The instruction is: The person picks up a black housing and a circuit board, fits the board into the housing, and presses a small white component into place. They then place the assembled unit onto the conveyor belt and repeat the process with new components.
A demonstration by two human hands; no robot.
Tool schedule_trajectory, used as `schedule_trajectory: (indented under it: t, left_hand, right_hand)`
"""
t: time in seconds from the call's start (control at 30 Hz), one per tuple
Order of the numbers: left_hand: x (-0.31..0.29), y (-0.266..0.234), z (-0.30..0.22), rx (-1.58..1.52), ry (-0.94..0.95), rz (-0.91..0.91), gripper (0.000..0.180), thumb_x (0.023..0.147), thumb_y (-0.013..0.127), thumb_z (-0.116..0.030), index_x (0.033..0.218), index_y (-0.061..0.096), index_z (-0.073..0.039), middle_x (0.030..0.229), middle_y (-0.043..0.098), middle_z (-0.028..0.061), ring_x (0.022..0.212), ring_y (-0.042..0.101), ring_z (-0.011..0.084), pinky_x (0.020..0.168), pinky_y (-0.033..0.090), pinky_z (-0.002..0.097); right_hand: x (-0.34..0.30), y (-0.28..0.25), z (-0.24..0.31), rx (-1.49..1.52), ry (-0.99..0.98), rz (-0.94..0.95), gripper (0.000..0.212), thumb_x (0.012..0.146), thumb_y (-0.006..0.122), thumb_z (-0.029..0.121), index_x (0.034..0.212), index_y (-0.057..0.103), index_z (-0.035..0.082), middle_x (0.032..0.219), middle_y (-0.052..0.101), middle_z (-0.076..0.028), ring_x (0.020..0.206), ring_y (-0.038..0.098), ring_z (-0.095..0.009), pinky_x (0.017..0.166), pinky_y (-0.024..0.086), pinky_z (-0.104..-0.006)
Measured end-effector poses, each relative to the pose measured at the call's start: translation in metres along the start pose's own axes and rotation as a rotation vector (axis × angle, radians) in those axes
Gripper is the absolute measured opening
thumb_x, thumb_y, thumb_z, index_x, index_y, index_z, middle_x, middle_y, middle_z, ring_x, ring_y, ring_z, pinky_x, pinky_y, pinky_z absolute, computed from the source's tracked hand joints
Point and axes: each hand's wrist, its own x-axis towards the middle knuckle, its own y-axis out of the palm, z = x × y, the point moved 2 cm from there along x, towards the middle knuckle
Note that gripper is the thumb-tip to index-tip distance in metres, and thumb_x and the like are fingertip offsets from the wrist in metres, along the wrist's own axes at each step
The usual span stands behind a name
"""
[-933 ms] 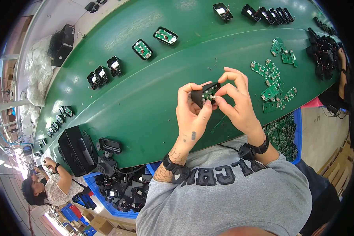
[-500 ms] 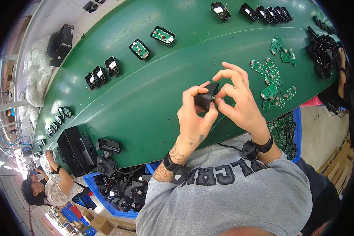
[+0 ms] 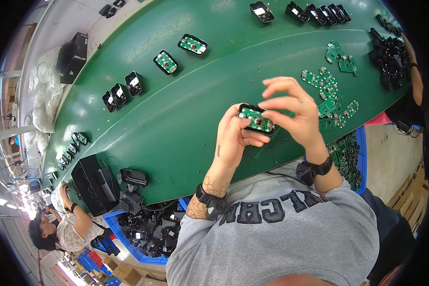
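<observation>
A: Where is the piece in hand?

B: The black plastic housing (image 3: 243, 105) is up above the green table (image 3: 176, 124), near the person's body. Its open face is turned up, and a green circuit board (image 3: 253, 117) lies within its rim.

A: How is it held?

B: The left hand (image 3: 231, 136) has it firmly, fingers curled around the shell and thumb over the board's left end.

A: And the right hand (image 3: 293, 114)?

B: At the board's right end, thumb and forefinger close to it, the other fingers lifted. The fingertips are blurred, so I can't tell whether they pinch anything.

A: What lies around them?

B: To the right, loose green circuit boards (image 3: 328, 89) in a scattered group, then a dark heap of black parts (image 3: 390, 59). Farther across stand two board-filled housings (image 3: 165, 62), with three open housings (image 3: 134, 83) to their left showing white pieces inside.

A: Below the table edge?

B: A blue bin (image 3: 362, 157) of boards on the right, and another blue bin (image 3: 143, 258) with black parts on the left. A co-worker (image 3: 78, 226) is at the far left.
</observation>
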Motion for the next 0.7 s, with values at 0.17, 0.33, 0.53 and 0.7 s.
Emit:
schedule_trajectory:
  t: [0.17, 0.33, 0.53, 0.7]
  left_hand:
    - [-0.002, -0.009, -0.005, -0.075, -0.027, 0.094, 0.033, 0.087, 0.043, -0.012, 0.117, 0.045, 0.001, 0.093, 0.066, 0.019, 0.063, 0.07, 0.0278, 0.05, 0.059, 0.0289]
    - [-0.006, 0.001, -0.015, 0.04, -0.058, 0.079, 0.031, 0.087, 0.045, -0.011, 0.116, 0.045, 0.0, 0.093, 0.066, 0.0187, 0.064, 0.07, 0.0275, 0.05, 0.059, 0.0287]
    - [-0.008, 0.009, -0.019, 0.156, 0.014, 0.014, 0.03, 0.087, 0.046, -0.011, 0.115, 0.045, -0.001, 0.092, 0.067, 0.0187, 0.064, 0.07, 0.0278, 0.05, 0.058, 0.0286]
    - [-0.005, 0.005, -0.023, 0.121, -0.09, 0.119, 0.03, 0.087, 0.046, -0.012, 0.115, 0.045, 0.0, 0.091, 0.067, 0.0189, 0.064, 0.07, 0.0268, 0.05, 0.058, 0.0278]
  right_hand:
    - [0.004, -0.016, 0.007, -0.239, -0.389, 0.215, 0.025, 0.063, 0.078, 0.013, 0.088, 0.076, 0.015, 0.089, 0.064, 0.001, 0.102, 0.061, -0.027, 0.095, 0.046, -0.0509]
    - [0.007, -0.015, 0.009, -0.306, -0.41, 0.232, 0.022, 0.065, 0.078, 0.013, 0.087, 0.075, 0.015, 0.086, 0.062, 0.001, 0.103, 0.06, -0.025, 0.099, 0.042, -0.054]
    - [0.004, -0.016, 0.006, -0.364, -0.372, 0.214, 0.021, 0.066, 0.076, 0.012, 0.086, 0.073, 0.015, 0.085, 0.06, 0.002, 0.104, 0.059, -0.024, 0.104, 0.039, -0.058]
    - [0.008, -0.028, 0.017, -0.442, -0.478, 0.248, 0.02, 0.067, 0.075, 0.012, 0.086, 0.073, 0.016, 0.085, 0.059, 0.003, 0.106, 0.059, -0.023, 0.105, 0.038, -0.0594]
